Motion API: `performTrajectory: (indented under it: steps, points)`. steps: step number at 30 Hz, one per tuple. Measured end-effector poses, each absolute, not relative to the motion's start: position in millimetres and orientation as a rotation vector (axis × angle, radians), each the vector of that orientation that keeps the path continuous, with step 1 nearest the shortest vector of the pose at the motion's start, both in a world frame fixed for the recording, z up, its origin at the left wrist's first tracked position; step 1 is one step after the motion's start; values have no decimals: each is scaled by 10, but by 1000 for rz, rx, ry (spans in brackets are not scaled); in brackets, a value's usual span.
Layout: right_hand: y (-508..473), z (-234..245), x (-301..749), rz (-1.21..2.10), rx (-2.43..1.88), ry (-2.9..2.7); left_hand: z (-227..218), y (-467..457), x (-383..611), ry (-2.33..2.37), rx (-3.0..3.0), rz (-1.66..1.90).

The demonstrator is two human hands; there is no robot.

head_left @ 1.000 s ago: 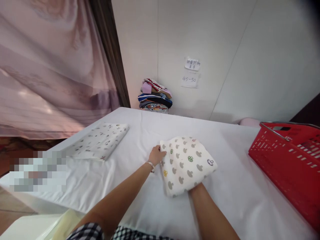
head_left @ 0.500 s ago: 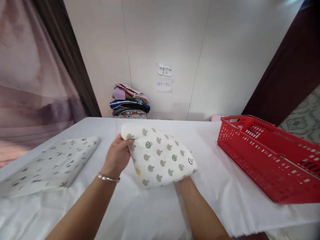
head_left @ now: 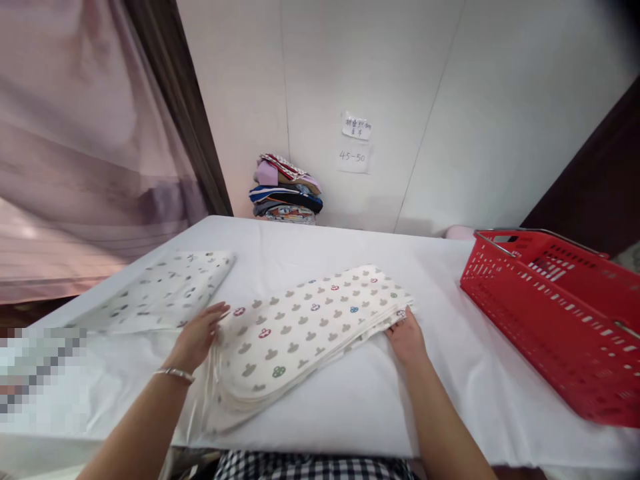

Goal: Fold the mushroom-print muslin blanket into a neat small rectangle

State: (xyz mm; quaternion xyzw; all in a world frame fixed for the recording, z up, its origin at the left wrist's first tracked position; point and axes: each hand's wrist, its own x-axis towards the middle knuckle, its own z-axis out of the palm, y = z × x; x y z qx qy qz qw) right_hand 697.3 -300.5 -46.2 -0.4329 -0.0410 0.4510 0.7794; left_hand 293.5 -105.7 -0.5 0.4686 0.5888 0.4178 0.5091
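Note:
A white cloth with grey and coloured mushroom prints [head_left: 310,320] lies folded in several layers across the white-covered table in front of me. My left hand [head_left: 199,335] is at its left edge, slightly blurred, fingers stretched out beside the fabric and apparently not gripping it. At the right-hand corner, my right hand [head_left: 407,337] pinches the layered edge, with some fingers hidden beneath the cloth. Another folded white cloth, printed with small dark leaf-like motifs [head_left: 170,290], rests flat at the left.
A red perforated plastic basket [head_left: 545,320] stands on the right of the white table [head_left: 345,243]. Behind the table's far edge is a stack of folded fabrics [head_left: 286,190]. Paper labels [head_left: 354,158] are stuck to the wall. A pink curtain [head_left: 75,147] hangs at left.
The mushroom-print cloth was held up and bunched between both hands; now it lies lower and spread out in a longer folded shape. My hands have moved apart, and the left has released its grip.

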Motion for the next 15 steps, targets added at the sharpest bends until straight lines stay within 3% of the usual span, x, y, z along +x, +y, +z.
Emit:
performTrajectory:
  steps: [7, 13, 15]
  points:
    - [-2866, -460, 6921, 914, -1113, -175, -82, -1321, 2943, 1666, 1470, 801]
    - [-2993, -66, 6894, 543, -1031, -406, 264, -997, 3162, 1507, 1782, 1180]
    - [-3153, 33, 6918, 528, -1036, -453, 352, -838, 3190, 1574, 1851, 1110]
